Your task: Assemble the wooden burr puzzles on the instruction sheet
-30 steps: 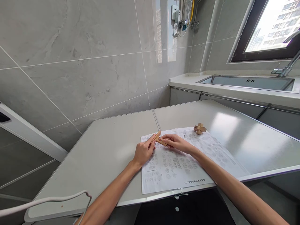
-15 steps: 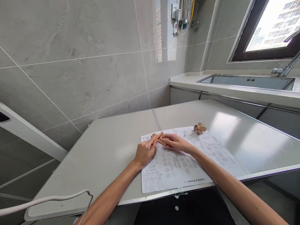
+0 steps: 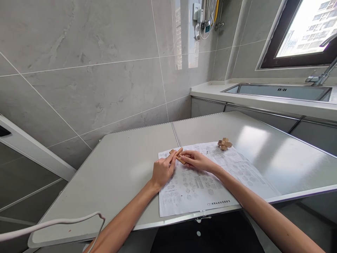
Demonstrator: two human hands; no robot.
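Note:
Crossed wooden puzzle sticks [image 3: 179, 151] lie between my two hands, over the upper left of a printed sheet [image 3: 181, 207]. My left hand [image 3: 162, 170] is closed, with thumb and fingers on the sticks from the left. From the right, my right hand [image 3: 195, 160] pinches the lower end of the sticks; its fingertips partly cover them. How the pieces fit together is too small to make out. An assembled wooden burr puzzle [image 3: 224, 144] stands apart on the sheet's far right edge.
The sheet lies on a light folding table [image 3: 126, 168] with a seam. A white cable [image 3: 63, 222] hangs at the lower left. Behind on the right are a counter with a sink [image 3: 279, 92] and a faucet [image 3: 319, 79]. A tiled wall [image 3: 105, 80] borders the table's far side.
Both hands keep their hold on the sticks. The sticks have shifted very slightly; the burr puzzle and sheet stay where they were.

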